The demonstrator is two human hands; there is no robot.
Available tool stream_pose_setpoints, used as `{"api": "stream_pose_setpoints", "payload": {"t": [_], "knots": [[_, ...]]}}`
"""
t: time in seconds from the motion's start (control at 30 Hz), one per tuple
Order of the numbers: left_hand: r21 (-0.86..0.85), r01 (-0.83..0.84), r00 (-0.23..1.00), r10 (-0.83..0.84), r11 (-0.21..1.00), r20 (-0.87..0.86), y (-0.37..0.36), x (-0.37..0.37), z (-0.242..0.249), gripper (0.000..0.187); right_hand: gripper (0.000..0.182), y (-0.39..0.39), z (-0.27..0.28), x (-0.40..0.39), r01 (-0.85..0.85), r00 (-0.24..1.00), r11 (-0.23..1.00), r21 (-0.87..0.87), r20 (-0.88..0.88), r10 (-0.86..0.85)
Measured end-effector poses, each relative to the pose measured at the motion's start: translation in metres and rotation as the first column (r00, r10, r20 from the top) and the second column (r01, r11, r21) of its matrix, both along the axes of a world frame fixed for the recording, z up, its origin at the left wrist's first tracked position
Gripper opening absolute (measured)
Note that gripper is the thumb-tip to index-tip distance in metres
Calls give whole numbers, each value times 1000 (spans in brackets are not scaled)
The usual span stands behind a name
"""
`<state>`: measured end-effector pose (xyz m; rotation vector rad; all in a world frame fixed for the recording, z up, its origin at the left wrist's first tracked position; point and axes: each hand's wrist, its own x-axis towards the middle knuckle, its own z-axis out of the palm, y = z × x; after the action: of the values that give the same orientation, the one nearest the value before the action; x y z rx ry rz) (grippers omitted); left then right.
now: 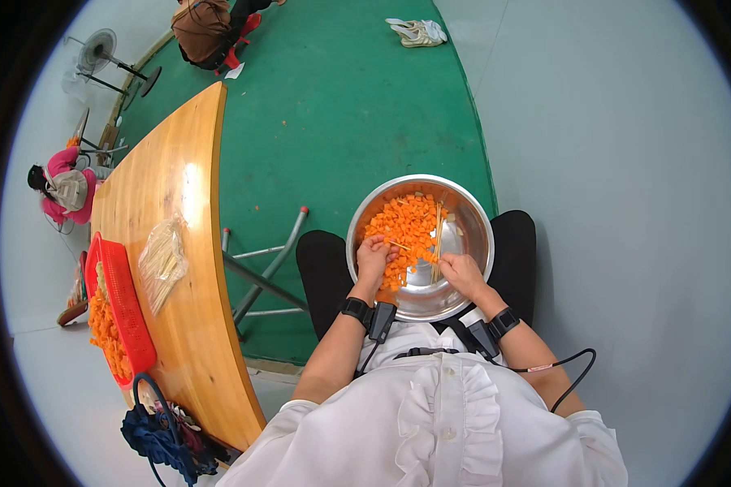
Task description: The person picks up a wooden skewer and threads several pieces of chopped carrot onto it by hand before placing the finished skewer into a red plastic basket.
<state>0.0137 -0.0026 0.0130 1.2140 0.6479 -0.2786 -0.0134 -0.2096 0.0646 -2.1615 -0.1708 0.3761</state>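
A steel bowl rests between my thighs with many orange carrot cubes heaped in its left and far parts. Over the left side of the heap, my left hand is closed, with a thin wooden skewer sticking out from its fingertips toward the right. My right hand is pinched over the right part of the bowl. Orange shows at its fingertips, but what they hold is too small to make out. Several loose skewers lie lengthwise in the bowl, just beyond my right hand.
On my left stands a wooden table with metal legs. It bears a bag of skewers, a red basket of orange pieces and a blue bag. Farther off are a fan, shoes and a person in pink.
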Motion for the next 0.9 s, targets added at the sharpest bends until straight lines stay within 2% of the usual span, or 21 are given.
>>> {"api": "stream_pose_setpoints", "payload": {"t": [0.5,0.7,0.8,0.9], "knots": [[5,10,1000,-10,1000,21,0,0,1,21,29,-1,-1,0,-15,1000,1000,-6,-18,15],[63,-23,998,20,998,61,-3,-3,0,19,29,-1,-1,0,-11,1000,1000,-10,-12,11],[228,48,993,-72,973,95,-2,-3,-2,18,30,0,-2,-1,-23,1000,999,-30,-9,23],[299,52,986,-96,953,135,-2,-5,-5,18,30,0,-3,-1,-33,999,998,-50,8,34]]}}
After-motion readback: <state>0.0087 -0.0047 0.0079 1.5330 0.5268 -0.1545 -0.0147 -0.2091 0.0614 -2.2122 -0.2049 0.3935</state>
